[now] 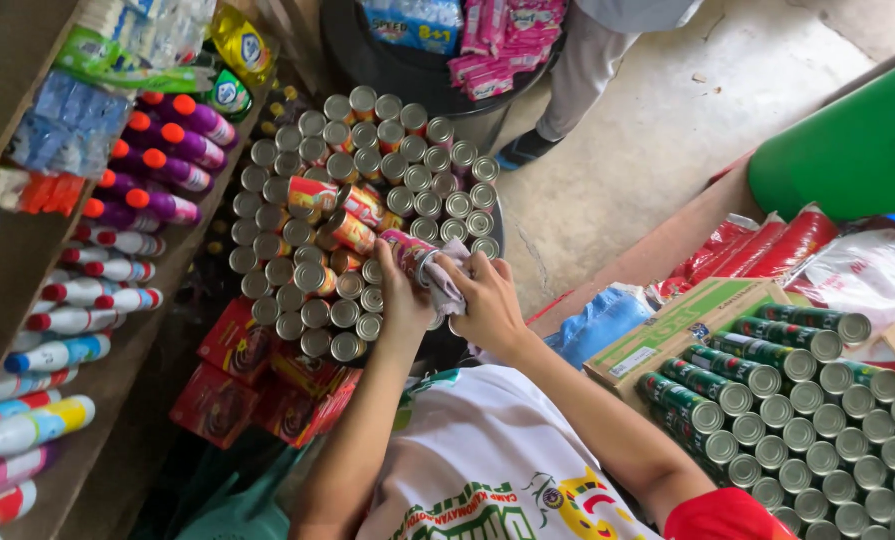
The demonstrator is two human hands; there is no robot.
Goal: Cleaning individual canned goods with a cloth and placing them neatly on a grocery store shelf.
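A white printed shirt [488, 470] fills the near edge at 6 o'clock, with a red sleeve [728, 518] at 5 o'clock. Above it, at the centre, a big round stack of tins [318, 200] is seen, lids up, with a few orange-labelled tins lying tilted on top. A second batch of tins [818, 430], some with green labels laid on their sides, is packed at 4 o'clock beside a cardboard box [683, 325]. A shelf [118, 370] runs along 9 o'clock and carries spray bottles [78, 300] with red and orange caps. Red cartons [238, 375] are piled at 7 o'clock. A green drum [848, 150] sits at 2 o'clock, and another person's leg [583, 70] is seen on the floor at 12 o'clock.

At the stack's 4 o'clock rim, one can [408, 252] is held tilted by the left hand [405, 300], the grip closed round its body. A pale cloth [446, 283] is pressed against the can's end by the right hand [488, 305], fingers curled tight on it. The two hands are just beside each other.
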